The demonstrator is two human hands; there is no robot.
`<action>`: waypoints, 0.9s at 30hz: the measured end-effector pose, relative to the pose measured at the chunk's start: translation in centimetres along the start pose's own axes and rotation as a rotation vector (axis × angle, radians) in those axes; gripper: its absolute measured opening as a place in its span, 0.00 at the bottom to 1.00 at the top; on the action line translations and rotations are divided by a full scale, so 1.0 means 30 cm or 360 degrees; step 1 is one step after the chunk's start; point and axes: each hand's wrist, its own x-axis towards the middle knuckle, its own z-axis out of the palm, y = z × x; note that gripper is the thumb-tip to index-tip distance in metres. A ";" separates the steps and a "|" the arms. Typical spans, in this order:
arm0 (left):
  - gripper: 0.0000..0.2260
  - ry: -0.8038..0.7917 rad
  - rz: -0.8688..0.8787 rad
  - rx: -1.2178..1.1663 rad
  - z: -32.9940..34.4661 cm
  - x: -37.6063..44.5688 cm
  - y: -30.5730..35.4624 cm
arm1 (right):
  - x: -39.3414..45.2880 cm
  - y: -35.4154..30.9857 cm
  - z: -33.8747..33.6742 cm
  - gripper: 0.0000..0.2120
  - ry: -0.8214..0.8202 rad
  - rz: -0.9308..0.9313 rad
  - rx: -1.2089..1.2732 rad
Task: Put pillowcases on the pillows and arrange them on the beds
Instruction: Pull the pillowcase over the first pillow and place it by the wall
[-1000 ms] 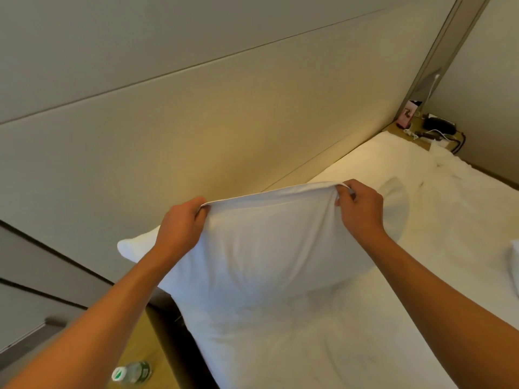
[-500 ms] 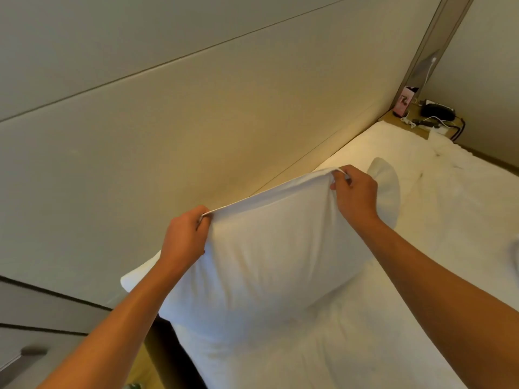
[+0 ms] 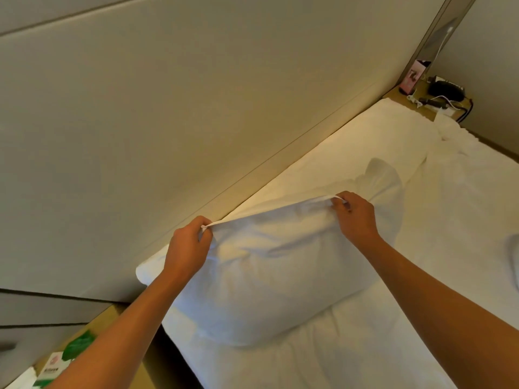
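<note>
A white pillow in its pillowcase rests on the white bed, close to the padded headboard wall. My left hand pinches the upper edge of the pillowcase near its left end. My right hand pinches the same edge further right. Beyond my right hand a loose corner of the case sticks up. The pillow's lower side lies slumped on the sheet.
The beige headboard wall runs along the bed's far side. A nightstand at the far corner holds a black device, cables and a pink card. A wooden bedside surface at lower left carries green-and-white packets. Another white pillow edge shows at right.
Both hands have lowered the pillow from an upright, lifted hold down onto the bed near the headboard. The grip on its top edge is unchanged.
</note>
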 end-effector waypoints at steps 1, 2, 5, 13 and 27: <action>0.06 -0.0008 0.0003 0.0006 0.000 0.005 -0.011 | 0.001 0.001 0.009 0.15 -0.0002 0.0006 0.0000; 0.06 -0.0023 0.0011 0.0014 0.002 0.010 -0.022 | 0.004 0.002 0.016 0.14 0.0001 0.0006 -0.0001; 0.08 -0.0080 0.0032 0.0047 0.015 0.022 -0.036 | 0.022 -0.005 0.023 0.14 0.0005 -0.0002 -0.0031; 0.11 0.0057 -0.0012 0.0049 -0.031 0.121 0.028 | 0.193 -0.185 0.020 0.16 0.0107 -0.0144 -0.0172; 0.07 0.0465 0.0023 0.0001 -0.247 0.291 0.030 | 0.391 -0.536 0.134 0.11 0.0087 -0.0505 0.0102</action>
